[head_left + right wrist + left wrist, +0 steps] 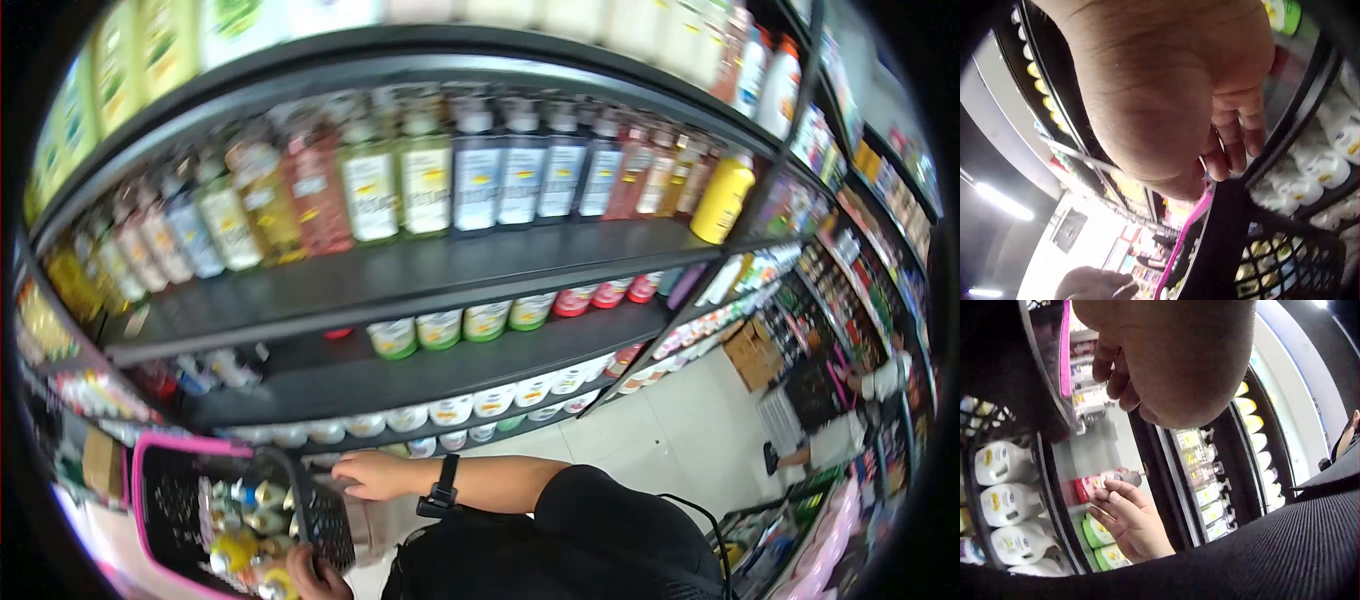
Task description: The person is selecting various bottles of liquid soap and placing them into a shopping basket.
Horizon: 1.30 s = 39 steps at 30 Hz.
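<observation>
A black basket (325,505) with a pink rim and openwork sides stands at the lower left of the head view. It holds several bottles (255,525), some with yellow or gold parts. My right hand (375,474), with a black band at the wrist, is beside the basket's dark upper edge; its fingers hang loosely bent with nothing in them in the left wrist view. At the basket's near side is my left hand (318,577), overlapping it in the head view. Loosely curled fingers (1124,387) show on this hand in the left wrist view, with no item between them.
Ahead, a dark shelf (400,275) carries rows of pump bottles (475,175). Lower shelves hold green-based tubs (485,322) and white bottles (493,400). A person (860,400) is at the right of the aisle, near a cardboard box (752,355) on the tiled floor (640,430).
</observation>
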Each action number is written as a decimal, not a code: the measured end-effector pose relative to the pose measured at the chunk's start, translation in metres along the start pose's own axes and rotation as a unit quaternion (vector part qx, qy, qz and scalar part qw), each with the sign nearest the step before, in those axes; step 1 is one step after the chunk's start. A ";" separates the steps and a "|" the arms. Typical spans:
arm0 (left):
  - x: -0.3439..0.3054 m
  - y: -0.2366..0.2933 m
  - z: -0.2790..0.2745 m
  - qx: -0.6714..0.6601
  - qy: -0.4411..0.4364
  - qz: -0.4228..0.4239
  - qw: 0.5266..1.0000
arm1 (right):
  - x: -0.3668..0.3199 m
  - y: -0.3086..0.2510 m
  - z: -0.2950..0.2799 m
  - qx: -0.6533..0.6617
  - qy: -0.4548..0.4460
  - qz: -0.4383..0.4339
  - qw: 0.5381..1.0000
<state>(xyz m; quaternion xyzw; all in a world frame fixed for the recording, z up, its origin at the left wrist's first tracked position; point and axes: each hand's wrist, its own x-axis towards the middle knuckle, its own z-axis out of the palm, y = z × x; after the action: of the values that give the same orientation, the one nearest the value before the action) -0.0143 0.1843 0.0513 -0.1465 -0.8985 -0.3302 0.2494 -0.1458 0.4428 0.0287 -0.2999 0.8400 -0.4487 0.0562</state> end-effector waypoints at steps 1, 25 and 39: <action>0.008 0.010 0.011 -0.016 -0.066 0.009 0.998 | -0.017 0.016 -0.023 0.001 0.038 0.013 0.999; 0.151 0.253 0.234 -0.243 -0.309 0.089 0.915 | -0.495 0.011 -0.624 -0.191 0.764 0.048 0.614; 0.152 0.255 0.225 -0.212 -0.274 0.065 0.936 | -0.497 0.006 -0.648 0.005 0.686 0.085 0.723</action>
<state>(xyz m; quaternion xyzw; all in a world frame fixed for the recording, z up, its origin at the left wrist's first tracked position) -0.1106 0.5373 0.1189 -0.3384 -0.8299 -0.4429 -0.0226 0.0201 1.1869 0.3199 0.1623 0.6688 -0.5293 -0.4962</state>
